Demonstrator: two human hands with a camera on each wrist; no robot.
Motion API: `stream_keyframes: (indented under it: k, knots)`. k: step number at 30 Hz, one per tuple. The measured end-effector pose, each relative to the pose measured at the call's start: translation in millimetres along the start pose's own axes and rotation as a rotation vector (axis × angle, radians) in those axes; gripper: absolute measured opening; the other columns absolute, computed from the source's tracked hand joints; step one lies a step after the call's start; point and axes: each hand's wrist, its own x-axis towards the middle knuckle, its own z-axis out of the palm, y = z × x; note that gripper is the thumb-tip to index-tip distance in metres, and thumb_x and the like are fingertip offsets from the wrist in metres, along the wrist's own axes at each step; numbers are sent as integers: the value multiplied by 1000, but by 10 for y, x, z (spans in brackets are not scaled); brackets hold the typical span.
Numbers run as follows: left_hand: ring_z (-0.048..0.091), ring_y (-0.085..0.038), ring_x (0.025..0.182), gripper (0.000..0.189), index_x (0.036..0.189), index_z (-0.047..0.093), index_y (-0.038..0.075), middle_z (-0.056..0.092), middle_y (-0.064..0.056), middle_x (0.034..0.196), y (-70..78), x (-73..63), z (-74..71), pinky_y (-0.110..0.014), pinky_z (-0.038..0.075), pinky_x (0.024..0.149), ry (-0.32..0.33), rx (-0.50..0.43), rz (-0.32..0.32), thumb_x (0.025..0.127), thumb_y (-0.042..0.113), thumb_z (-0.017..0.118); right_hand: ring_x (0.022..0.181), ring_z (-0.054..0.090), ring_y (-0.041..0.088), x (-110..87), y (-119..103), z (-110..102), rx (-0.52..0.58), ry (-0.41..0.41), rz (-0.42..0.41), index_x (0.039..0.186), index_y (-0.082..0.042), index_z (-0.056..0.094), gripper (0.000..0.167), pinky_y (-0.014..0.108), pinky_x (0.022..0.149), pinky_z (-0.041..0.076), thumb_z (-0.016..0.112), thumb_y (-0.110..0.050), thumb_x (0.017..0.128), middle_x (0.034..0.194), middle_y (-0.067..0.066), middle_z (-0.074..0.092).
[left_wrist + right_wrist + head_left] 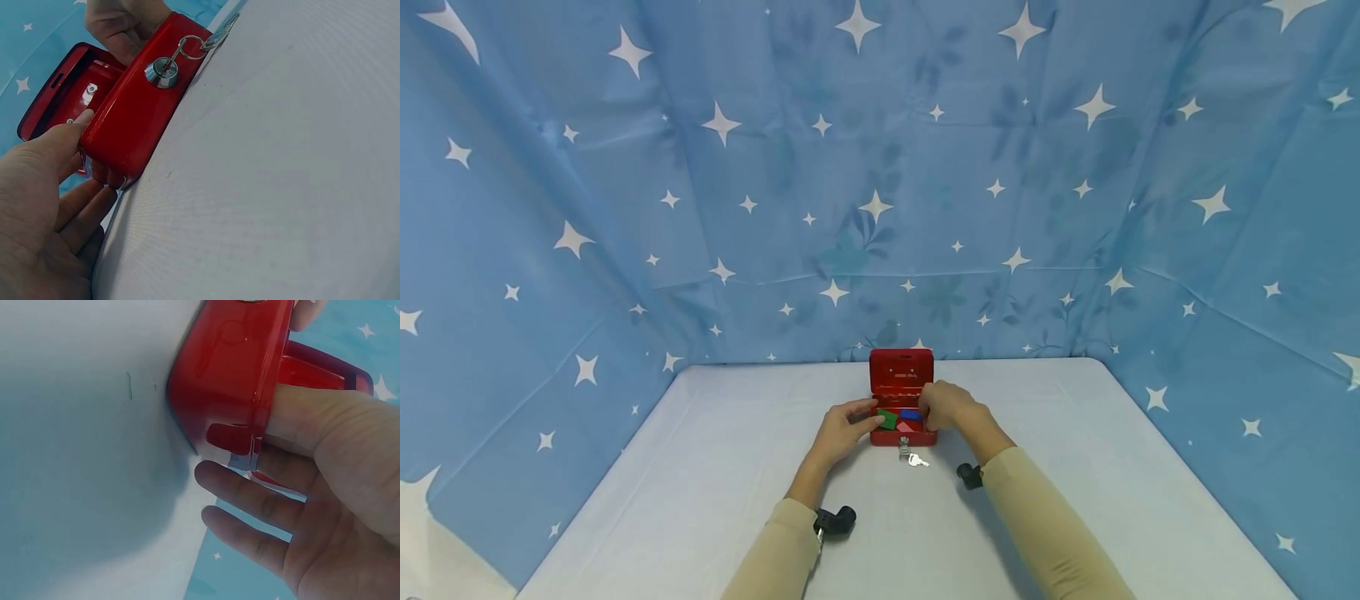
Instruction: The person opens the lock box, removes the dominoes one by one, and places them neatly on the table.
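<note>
A small red metal cash box stands on the table with its lid raised. Inside lie flat pieces: a green one, a blue one and a pink one. My left hand holds the box's left end, thumb at the rim and fingers along the side. The right hand is at the right end, its thumb reaching over the rim; that thumb's tip is hidden, and two fingers stick out beside the box. A key sits in the front lock.
Another key hangs from the lock's ring and lies on the white table. A blue curtain with white stars stands behind and at both sides. Black cameras are strapped to the wrists.
</note>
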Motion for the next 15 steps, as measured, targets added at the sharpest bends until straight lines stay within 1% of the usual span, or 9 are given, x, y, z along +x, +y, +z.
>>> stream_keyframes:
  k: [2, 6, 11, 15]
  knots:
    - [61, -35, 133, 49, 138, 68, 9, 68, -13, 140, -4, 0, 0, -56, 47, 114, 1, 4, 11, 96, 32, 76, 79, 62, 18, 5, -2, 7, -10, 0, 2, 92, -15, 83, 13, 40, 78, 61, 87, -12, 81, 88, -1, 75]
    - [63, -34, 132, 50, 138, 67, 8, 68, -13, 139, -5, 5, -2, -54, 48, 114, -5, -6, 13, 96, 32, 77, 81, 61, 17, 9, -11, 19, -33, 1, -3, 93, -17, 83, 13, 39, 79, 61, 88, -15, 81, 89, -2, 75]
    - [63, -34, 132, 50, 138, 67, 7, 68, -13, 139, -5, 8, -1, -53, 48, 114, -8, -18, 14, 96, 31, 77, 82, 59, 17, 8, -23, 22, -43, 12, -4, 92, -18, 81, 14, 37, 76, 60, 89, -14, 80, 88, -2, 73]
    - [63, -34, 131, 50, 137, 68, 8, 69, -12, 138, -11, 16, 1, -54, 48, 113, -5, -21, 16, 95, 32, 77, 82, 59, 18, 12, -33, 24, -48, 22, 7, 95, -17, 81, 17, 37, 76, 59, 88, -13, 80, 89, 0, 72]
